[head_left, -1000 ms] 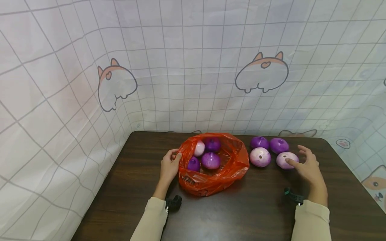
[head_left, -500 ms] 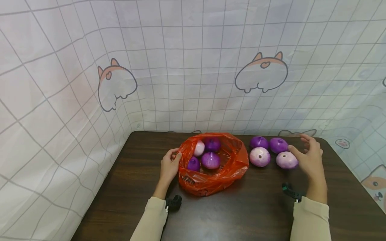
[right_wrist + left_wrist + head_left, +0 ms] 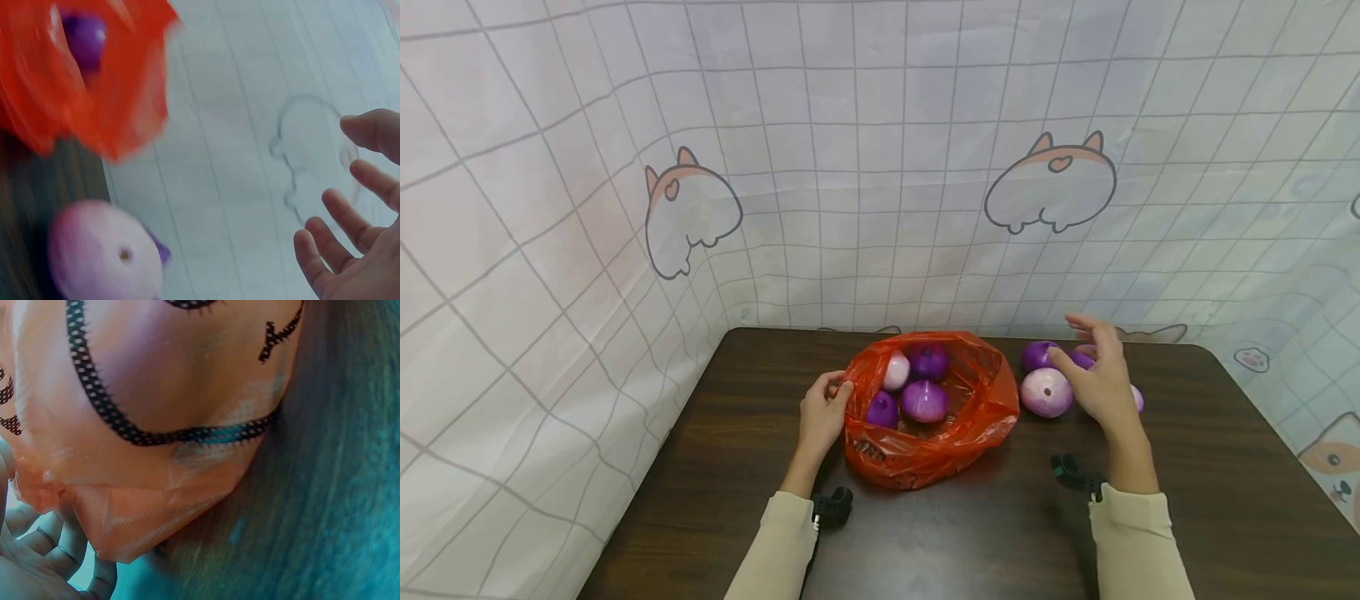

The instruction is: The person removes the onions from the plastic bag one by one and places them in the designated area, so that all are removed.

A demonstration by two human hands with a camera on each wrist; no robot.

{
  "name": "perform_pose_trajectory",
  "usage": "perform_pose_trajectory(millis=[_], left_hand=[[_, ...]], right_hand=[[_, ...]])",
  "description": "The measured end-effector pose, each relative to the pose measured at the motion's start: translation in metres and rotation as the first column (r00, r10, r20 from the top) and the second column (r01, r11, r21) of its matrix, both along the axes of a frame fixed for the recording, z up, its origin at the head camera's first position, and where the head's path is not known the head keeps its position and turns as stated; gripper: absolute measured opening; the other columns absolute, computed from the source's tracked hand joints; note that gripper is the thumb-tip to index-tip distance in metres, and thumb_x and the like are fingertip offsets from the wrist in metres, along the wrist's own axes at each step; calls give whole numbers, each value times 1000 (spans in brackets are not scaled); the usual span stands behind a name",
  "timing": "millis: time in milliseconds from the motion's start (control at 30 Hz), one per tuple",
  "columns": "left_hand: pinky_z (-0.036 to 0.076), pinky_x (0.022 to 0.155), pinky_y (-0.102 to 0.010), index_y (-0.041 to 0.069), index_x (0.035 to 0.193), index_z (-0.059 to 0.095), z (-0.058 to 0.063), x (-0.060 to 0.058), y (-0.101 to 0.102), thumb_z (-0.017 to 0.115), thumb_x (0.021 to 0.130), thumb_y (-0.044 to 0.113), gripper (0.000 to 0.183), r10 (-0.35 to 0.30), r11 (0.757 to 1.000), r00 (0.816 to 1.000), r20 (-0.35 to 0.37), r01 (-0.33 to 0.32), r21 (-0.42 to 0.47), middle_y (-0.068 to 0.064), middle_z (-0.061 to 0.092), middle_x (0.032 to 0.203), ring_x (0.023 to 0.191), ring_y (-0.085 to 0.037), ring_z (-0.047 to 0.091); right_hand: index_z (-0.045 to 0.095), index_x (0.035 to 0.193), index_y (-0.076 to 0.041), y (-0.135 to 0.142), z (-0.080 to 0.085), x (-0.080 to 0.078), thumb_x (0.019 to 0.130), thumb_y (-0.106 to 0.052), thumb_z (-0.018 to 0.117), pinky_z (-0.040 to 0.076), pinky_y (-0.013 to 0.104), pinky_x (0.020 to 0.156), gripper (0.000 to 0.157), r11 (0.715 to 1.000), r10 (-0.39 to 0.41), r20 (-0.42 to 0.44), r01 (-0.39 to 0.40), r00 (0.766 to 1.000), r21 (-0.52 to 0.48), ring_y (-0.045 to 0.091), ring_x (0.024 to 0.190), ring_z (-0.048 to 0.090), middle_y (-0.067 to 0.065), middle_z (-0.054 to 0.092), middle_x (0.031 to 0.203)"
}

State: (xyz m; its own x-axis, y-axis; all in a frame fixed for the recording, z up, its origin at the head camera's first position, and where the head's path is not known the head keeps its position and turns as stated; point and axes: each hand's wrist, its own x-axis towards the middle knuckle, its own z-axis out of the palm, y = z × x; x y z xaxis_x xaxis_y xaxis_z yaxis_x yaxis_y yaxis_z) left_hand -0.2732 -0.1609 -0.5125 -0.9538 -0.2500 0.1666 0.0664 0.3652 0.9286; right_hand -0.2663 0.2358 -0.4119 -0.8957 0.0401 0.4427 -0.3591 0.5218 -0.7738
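Observation:
A red plastic bag (image 3: 917,460) stands with its mouth spread on the table, several red onions (image 3: 925,402) inside. My left hand (image 3: 822,414) pinches the bag's left rim between thumb and fingers; the left wrist view has its curled fingers (image 3: 47,540) at the gathered plastic. Over the loose onions to the right of the bag hovers my right hand (image 3: 1101,383), holding nothing, fingers spread. Left of it lie a pale onion (image 3: 1047,392) and a purple onion (image 3: 1036,355). Two more, a purple onion (image 3: 1082,357) and a pale onion (image 3: 1138,398), are partly hidden by this hand.
Dark wooden table (image 3: 715,467) under everything, with a far edge just behind the bag and onions. A grid-patterned cloth (image 3: 895,183) hangs behind and at both sides. Each wrist wears a black strap (image 3: 831,507).
My right hand has lifted from beside the front right pale onion, then moved left over the group with nothing in it. The left hand and bag have stayed put.

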Motion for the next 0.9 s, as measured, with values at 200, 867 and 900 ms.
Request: perform_pose_trajectory(millis=[200, 867, 900], left_hand=[[44, 58, -25, 11, 122, 70, 0, -1, 1, 66, 99, 26, 28, 0, 1000, 1000, 1, 0, 2, -7, 64, 84, 63, -11, 53], [44, 59, -26, 13, 121, 71, 1, -1, 0, 66, 99, 25, 26, 6, 1000, 1000, 9, -7, 6, -6, 62, 84, 63, -11, 53], [44, 59, -26, 13, 121, 71, 1, -1, -1, 66, 99, 25, 26, 6, 1000, 1000, 6, -6, 5, -6, 62, 84, 63, -11, 52]], right_hand=[[47, 148, -8, -38, -5, -3, 96, -15, 70, 42, 43, 108, 57, 989, 151, 21, -151, 988, 6, 30, 128, 46, 18, 46, 144], [48, 143, -8, -134, -40, 2, 92, -13, 76, 40, 63, 111, 59, 899, 436, 93, -431, 895, -70, 43, 136, 45, 20, 46, 144], [48, 143, -7, -135, -43, 0, 91, -13, 76, 39, 63, 111, 60, 899, 437, 99, -433, 894, -63, 44, 136, 45, 21, 46, 144]])
